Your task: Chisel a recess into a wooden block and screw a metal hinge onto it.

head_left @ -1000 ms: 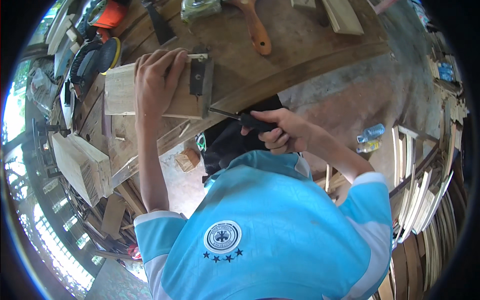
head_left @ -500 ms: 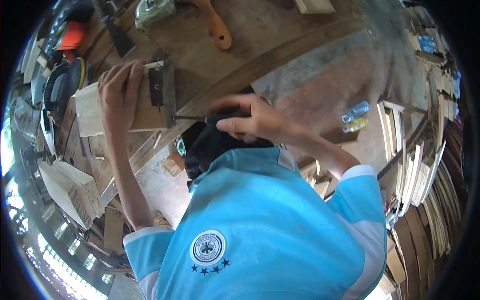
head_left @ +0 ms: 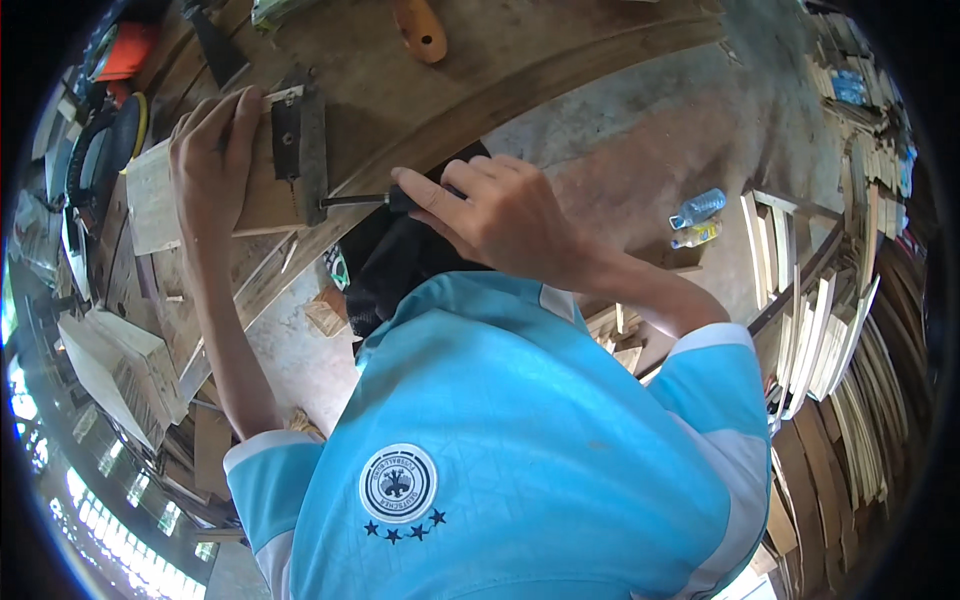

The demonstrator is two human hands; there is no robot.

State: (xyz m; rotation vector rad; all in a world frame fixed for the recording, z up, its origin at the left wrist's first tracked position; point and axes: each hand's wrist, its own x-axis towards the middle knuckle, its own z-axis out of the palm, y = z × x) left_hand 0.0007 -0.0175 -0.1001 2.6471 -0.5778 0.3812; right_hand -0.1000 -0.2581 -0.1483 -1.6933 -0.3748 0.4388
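Note:
A pale wooden block [head_left: 152,205] lies on the workbench at the left. My left hand [head_left: 212,160] is closed over it, fingers bent past its far edge. At the block's right end stands a dark metal plate [head_left: 314,150], with a dark hinge-like piece [head_left: 286,135] beside it. My right hand [head_left: 505,215] grips a screwdriver [head_left: 355,200] by its black handle. The thin shaft points left, and its tip meets the lower end of the metal plate. Whether it sits in a screw head is too small to tell.
On the bench [head_left: 370,110] lie an orange wooden handle [head_left: 420,32], a dark scraper-like blade [head_left: 215,48] and a power sander [head_left: 122,135]. Plastic bottles [head_left: 697,208] lie on the floor at right. Stacked boards [head_left: 850,430] stand beyond. A wooden piece [head_left: 125,365] is at lower left.
My right hand has rolled over on the screwdriver handle, so its back shows more and the fingers sit differently. The view has shifted slightly. My left hand stays on the block.

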